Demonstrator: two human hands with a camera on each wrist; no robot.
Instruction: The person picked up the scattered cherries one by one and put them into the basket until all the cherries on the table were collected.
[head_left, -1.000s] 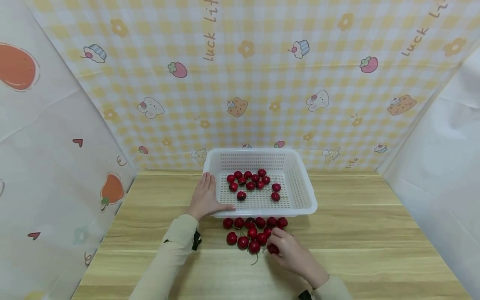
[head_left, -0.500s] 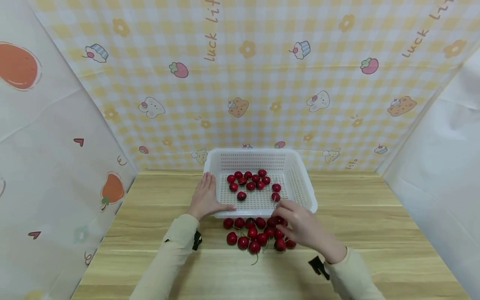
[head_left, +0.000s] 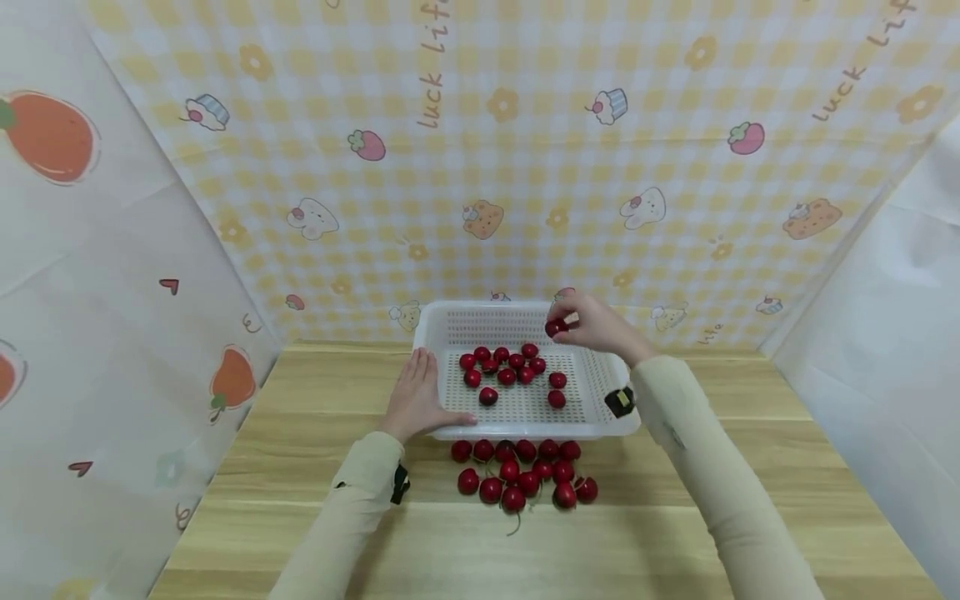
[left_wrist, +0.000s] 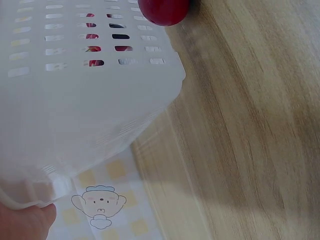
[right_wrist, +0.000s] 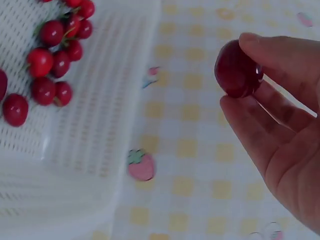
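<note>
"So, where do we place the held cherry (right_wrist: 237, 70) relative to the right hand (head_left: 600, 325)?"

"Right at the fingertips, we'd say, pinched between digits above and below it and clear of the palm. In the head view, we see it in front of the far wall of the white basket (head_left: 540, 432), near the far right corner; the right wrist view shows it apart from the rim, against the checked cloth (right_wrist: 200, 165)."

"Which way does it point?"

"We cannot tell where its stem end faces. It looks nearly round to us, its slightly longer axis running from the upper digit towards the lower one."

"And the left hand (head_left: 412, 400)?"

"We see it spread round the basket's near left corner, fingers laid along the left side and thumb stretched along the near rim. The basket's own long axis runs left to right before us."

"What about the others?"

"We have the cherries in the basket (head_left: 517, 361) mostly bunched around the middle of its floor, and the loose cherries (head_left: 513, 500) on the wooden table (head_left: 712, 433), just beside the basket's near side. From the nearest of those, we see a curled stem (head_left: 517, 524) trailing towards us."
</note>
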